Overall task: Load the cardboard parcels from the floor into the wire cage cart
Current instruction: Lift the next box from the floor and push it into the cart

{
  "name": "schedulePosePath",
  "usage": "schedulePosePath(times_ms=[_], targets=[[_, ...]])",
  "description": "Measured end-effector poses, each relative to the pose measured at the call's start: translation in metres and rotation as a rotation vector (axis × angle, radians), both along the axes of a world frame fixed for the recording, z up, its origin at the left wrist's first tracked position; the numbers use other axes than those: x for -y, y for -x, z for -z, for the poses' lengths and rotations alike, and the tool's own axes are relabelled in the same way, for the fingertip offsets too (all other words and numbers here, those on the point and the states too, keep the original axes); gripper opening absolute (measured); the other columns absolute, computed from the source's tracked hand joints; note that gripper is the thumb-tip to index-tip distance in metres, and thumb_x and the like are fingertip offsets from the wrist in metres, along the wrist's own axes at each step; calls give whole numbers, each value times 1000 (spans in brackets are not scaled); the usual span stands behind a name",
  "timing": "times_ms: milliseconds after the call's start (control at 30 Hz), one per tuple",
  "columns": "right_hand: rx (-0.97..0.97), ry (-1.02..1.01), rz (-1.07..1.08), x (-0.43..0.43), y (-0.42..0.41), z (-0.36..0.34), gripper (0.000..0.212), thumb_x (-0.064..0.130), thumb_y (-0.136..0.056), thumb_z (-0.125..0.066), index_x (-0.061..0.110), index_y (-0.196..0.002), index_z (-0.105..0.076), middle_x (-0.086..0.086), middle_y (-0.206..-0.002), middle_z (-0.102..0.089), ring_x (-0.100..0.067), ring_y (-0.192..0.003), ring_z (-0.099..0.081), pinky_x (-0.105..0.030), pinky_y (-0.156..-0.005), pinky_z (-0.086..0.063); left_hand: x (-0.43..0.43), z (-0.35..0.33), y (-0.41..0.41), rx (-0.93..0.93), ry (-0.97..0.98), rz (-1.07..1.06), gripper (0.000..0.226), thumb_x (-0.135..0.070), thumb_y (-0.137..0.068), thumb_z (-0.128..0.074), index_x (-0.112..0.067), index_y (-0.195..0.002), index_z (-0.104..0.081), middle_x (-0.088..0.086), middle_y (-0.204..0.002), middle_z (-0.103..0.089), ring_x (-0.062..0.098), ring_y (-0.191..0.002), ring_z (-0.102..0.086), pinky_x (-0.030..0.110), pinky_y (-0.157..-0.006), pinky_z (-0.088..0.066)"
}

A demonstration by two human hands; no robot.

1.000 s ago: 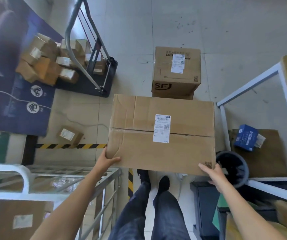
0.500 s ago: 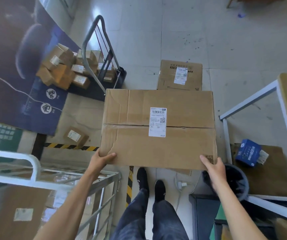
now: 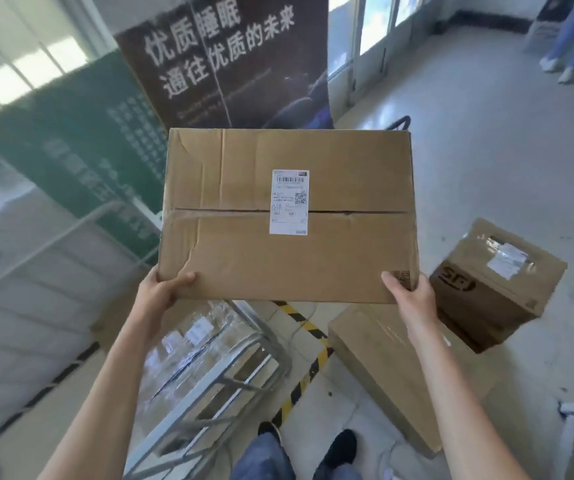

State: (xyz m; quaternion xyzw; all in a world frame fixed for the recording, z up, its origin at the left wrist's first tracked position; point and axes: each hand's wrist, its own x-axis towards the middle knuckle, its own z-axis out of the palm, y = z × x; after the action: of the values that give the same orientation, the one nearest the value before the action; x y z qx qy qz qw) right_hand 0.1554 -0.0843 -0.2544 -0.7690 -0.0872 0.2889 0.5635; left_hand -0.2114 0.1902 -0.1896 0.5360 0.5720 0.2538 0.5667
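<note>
Head cam: left hand (image 3: 161, 289) and right hand (image 3: 412, 291) grip the labelled cardboard parcel (image 3: 289, 216) by its near corners, wire cage cart (image 3: 230, 372) below the left hand.

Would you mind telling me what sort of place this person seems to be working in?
Probably a courier depot or parcel sorting point. The left hand and right hand grip a large labelled parcel, an SF-branded parcel sits nearby, and a wire cage cart stands beside yellow-black hazard tape.
</note>
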Motion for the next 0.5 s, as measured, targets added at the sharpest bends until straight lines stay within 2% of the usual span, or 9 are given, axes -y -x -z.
schedulePosePath(times_ms=[33, 100, 167, 267, 400, 433, 500], targets=[[26, 12, -60, -19, 14, -8, 63, 58, -71, -77, 22, -119, -59, 11, -105, -66, -15, -100, -63, -32, -83, -48, 2, -8, 28, 15, -7, -48, 64, -37, -58, -91, -26, -115, -64, 0, -106, -76, 26, -98, -72, 47, -84, -59], [74, 27, -172, -57, 47, -25, 69, 58, -76, -76, 19, -128, -55, 15, -103, -59, -17, -101, -56, -34, -85, -43, 9, -22, 84, 47, -22, -153, 59, -33, -61, -90, -24, -114, -64, 0, -104, -76, 16, -87, -74, 28, -65, -59], [108, 18, -280, -93, 88, -38, 72, 57, -79, -74, 18, -135, -51, 9, -111, -56, -17, -103, -53, -35, -87, -43, 18, -33, 143, 61, -36, -265, 48, -26, -67, -87, -23, -109, -65, -1, -102, -77, 10, -78, -73, 21, -56, -54], [121, -2, -433, -142, 159, -53, 67, 52, -82, -74, 17, -134, -52, 2, -118, -60, -19, -104, -56, -36, -90, -48, 36, -40, 232, 69, -36, -402, 46, -25, -66, -85, -24, -108, -65, -4, -100, -76, 13, -84, -70, 28, -72, -52], [153, 14, -595, -193, 274, -62, 59, 46, -82, -76, 14, -126, -53, -3, -115, -60, -16, -90, -57, -28, -78, -45, 68, -37, 353, 64, -28, -588, 41, -20, -74, -82, -22, -111, -64, 2, -107, -73, 19, -86, -66, 32, -73, -46], [153, 29, -638, -202, 303, -61, 63, 47, -82, -76, 12, -128, -52, -3, -117, -60, -18, -94, -57, -30, -82, -46, 76, -34, 382, 54, -20, -623, 45, -21, -75, -82, -21, -115, -63, 4, -110, -73, 21, -89, -66, 33, -75, -47], [145, 54, -721, -218, 359, -53, 74, 49, -82, -76, 8, -136, -49, -8, -129, -60, -26, -112, -58, -42, -99, -47, 91, -27, 438, 54, 7, -681, 59, -28, -67, -83, -20, -121, -61, 5, -112, -72, 25, -97, -67, 36, -80, -48]])
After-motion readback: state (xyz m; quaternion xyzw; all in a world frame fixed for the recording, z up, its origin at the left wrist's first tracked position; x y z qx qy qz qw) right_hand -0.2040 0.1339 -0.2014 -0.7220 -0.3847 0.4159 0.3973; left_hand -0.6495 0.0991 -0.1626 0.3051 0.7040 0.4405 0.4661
